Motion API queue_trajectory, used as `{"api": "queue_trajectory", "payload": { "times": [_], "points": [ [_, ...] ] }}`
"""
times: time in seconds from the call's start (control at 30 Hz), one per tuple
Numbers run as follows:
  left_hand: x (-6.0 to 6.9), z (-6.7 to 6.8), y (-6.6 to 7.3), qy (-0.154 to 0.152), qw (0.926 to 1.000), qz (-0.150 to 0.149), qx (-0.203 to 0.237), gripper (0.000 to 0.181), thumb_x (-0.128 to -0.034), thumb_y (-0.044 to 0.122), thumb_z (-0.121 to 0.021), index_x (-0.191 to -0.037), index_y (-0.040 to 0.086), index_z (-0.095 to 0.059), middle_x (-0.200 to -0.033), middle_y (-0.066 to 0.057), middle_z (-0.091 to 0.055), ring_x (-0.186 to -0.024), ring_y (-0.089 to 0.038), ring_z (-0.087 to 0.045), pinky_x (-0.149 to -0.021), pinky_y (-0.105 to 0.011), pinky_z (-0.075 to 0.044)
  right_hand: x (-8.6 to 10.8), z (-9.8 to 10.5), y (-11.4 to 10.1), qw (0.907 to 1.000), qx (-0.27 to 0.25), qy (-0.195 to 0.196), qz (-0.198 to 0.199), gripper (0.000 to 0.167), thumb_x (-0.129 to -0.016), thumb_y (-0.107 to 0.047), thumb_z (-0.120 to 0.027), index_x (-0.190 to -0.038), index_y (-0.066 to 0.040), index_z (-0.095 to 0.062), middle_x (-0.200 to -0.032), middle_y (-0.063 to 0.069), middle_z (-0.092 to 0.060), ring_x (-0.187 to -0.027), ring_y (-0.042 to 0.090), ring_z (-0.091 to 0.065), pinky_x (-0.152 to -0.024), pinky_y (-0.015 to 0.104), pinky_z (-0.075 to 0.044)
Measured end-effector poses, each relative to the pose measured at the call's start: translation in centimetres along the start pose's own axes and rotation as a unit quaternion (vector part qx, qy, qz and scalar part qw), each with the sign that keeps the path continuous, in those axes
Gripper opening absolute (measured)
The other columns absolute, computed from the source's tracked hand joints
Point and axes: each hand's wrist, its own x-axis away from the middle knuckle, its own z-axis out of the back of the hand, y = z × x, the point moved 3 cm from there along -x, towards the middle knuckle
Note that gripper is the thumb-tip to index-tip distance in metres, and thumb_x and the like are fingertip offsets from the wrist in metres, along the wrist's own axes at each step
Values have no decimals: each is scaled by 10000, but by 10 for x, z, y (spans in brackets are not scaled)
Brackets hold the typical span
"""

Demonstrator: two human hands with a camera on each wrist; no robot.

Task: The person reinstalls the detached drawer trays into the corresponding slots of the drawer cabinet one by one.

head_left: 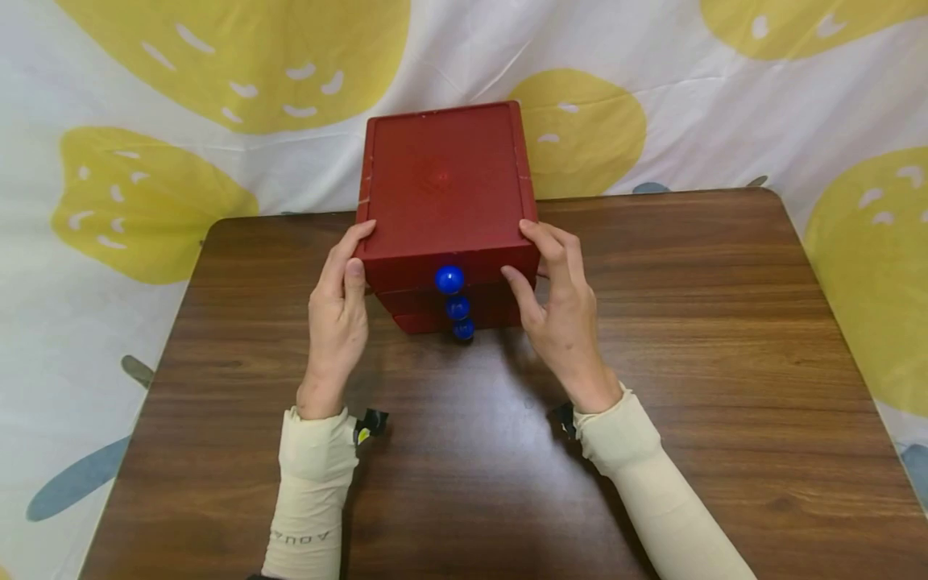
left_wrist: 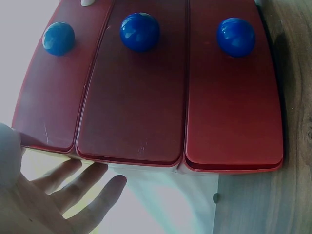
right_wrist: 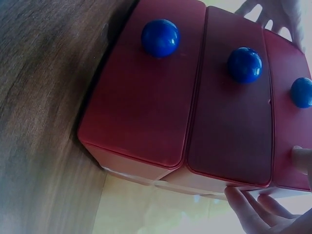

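Observation:
A small red drawer box (head_left: pixel 445 185) stands on the wooden table with its front towards me. Three blue knobs run down the front, among them the top knob (head_left: pixel 449 279); the drawers look closed in the wrist views. My left hand (head_left: pixel 338 322) rests at the box's left side, index fingertip at the top edge and thumb by the front corner. In the left wrist view, its other fingers (left_wrist: pixel 92 195) lie straight and spread beside that side. At the front right corner, my right hand (head_left: pixel 569 322) grips the box, thumb on the front, fingers round the side.
The dark brown table (head_left: pixel 725 338) extends to both sides and towards me. Behind it hangs a white cloth (head_left: pixel 464 48) with yellow fruit shapes, close to the box's back. Light sleeves cover both forearms, with a small black device at each wrist.

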Motion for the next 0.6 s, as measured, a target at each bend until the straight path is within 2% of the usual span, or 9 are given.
{"api": "queue_trajectory", "payload": {
  "times": [0.2,0.4,0.6],
  "points": [
    [1,-3,-3,-4,10000,67,-63,412,-1121,327,-434,-1474,181,-588,-1489,-60,-599,-1362,-179,-560,-1137,-207,-396,2,2,2,10000,-35,-55,-2,571,-971,-231,-744,-1482,-209,-491,-1412,154,-568,-1073,274,-716,-880,430,-615],
    [1,-5,1,-5,10000,3,52,400,-1128,273,-438,-1486,163,-578,-1487,-88,-594,-1360,-196,-555,-1143,-212,-393,4,5,6,9999,-13,-164,-54,639,-968,-202,-751,-1536,-235,-460,-1416,148,-567,-1004,254,-705,-886,400,-599],
    [1,-2,2,41,10000,-41,71,403,-1129,229,-434,-1494,123,-565,-1513,-99,-581,-1404,-215,-532,-1183,-216,-367,7,10,9,9993,-70,-287,-247,695,-948,-146,-769,-1562,-206,-449,-1390,131,-597,-1229,231,-664,-902,373,-599]
  ]
}}
